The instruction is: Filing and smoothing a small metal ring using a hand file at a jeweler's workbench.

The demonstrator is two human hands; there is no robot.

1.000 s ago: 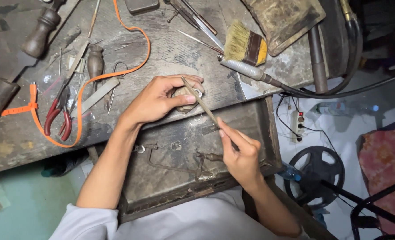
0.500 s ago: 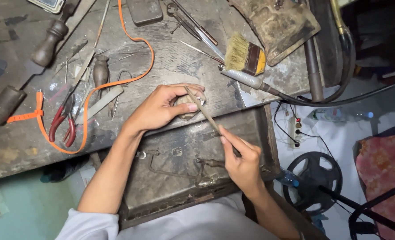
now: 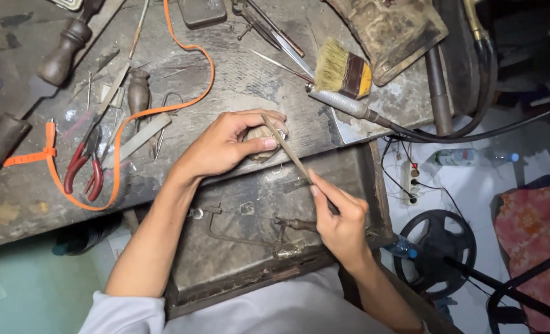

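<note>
A small ring (image 3: pixel 280 133) is pinched on the bench peg (image 3: pixel 259 135) by the left hand (image 3: pixel 225 145); a thin file (image 3: pixel 287 151) (laid across it) is gripped by the right hand (image 3: pixel 340 219).

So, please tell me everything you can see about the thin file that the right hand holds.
The file is a long, thin, dull grey metal rod, seemingly without a separate handle. It lies slanted, from the right hand, which pinches its lower end between the fingers, up and left to the left hand. Its upper end rests across the small piece that the left hand holds at the edge of the workbench. Its middle hangs above the open drawer.
</note>
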